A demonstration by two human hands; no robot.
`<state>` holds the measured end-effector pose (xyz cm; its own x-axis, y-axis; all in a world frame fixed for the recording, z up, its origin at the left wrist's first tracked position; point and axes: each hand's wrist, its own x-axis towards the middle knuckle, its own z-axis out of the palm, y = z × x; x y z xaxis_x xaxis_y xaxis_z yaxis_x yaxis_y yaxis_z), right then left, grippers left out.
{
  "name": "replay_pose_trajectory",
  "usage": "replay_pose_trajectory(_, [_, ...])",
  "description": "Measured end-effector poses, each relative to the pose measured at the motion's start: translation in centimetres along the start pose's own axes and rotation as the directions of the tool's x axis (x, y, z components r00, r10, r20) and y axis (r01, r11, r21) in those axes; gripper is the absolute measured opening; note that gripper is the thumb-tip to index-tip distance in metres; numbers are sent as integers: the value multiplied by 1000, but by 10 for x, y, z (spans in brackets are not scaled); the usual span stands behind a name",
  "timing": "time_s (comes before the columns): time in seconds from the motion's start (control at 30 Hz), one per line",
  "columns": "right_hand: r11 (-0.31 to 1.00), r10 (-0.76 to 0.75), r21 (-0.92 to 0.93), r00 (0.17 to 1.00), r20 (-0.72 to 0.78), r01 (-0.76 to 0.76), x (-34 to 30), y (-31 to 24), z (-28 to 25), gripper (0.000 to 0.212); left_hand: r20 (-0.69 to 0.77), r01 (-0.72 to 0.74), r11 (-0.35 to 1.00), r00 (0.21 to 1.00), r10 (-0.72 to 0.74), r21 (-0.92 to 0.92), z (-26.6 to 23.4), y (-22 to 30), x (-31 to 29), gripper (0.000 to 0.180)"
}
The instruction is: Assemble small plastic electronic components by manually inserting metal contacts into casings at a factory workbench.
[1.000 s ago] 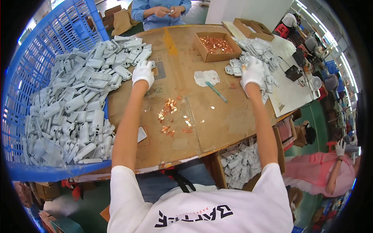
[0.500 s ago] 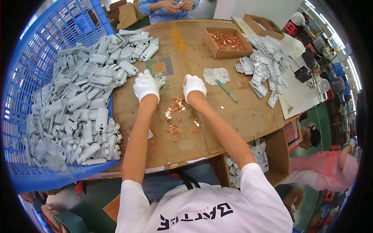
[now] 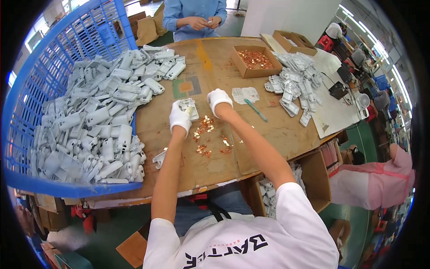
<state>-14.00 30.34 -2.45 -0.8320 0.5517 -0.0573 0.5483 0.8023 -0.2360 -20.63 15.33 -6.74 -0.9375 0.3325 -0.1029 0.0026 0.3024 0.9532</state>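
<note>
My left hand [image 3: 179, 118], in a white glove, is closed on the side of a pale grey plastic casing [image 3: 193, 112] whose ribbed inner side faces up. Just right of it my right hand [image 3: 219, 97], also gloved, is curled with its fingertips together; anything pinched there is too small to make out. Small shiny copper pieces [image 3: 207, 124] lie scattered on the cardboard-covered table [image 3: 251, 148] between my forearms. Another grey casing [image 3: 159, 158] rests by my left forearm, partly covered by it.
A blue basket [image 3: 80, 192] heaped with grey casings [image 3: 96, 117] stands at the left. Farther right are a carton of copper pieces [image 3: 255, 60], stacked casings [image 3: 293, 83], a paper scrap [image 3: 245, 95] and a green pen [image 3: 255, 110]. Across the table stands a person in blue [image 3: 197, 18].
My left hand has come away from the heap, moving right and nearer, and now grips a casing. My right hand stays close to its former place. The view has shifted slightly.
</note>
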Motion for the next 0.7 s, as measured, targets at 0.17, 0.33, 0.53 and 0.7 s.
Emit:
replay_pose_trajectory(0.17, [977,-110,-167,985,132,132,-9,-13,-9,19,-27,-117,986,992,121,115,5,-12,2,44])
replay_pose_trajectory(0.33, [984,-180,22,983,23,180,-7,11,-6,18,93,-88,996,992,90,-27,9,-2,-6,46])
replay_pose_trajectory(0.53, [783,-285,483,916,-283,392,-22,-20,8,11,66,-152,981,985,160,-121,3,-12,-2,41])
replay_pose_trajectory(0.7, [801,-492,115,756,-432,587,-13,-27,21,11,-29,-139,988,990,138,-64,7,-16,-8,35])
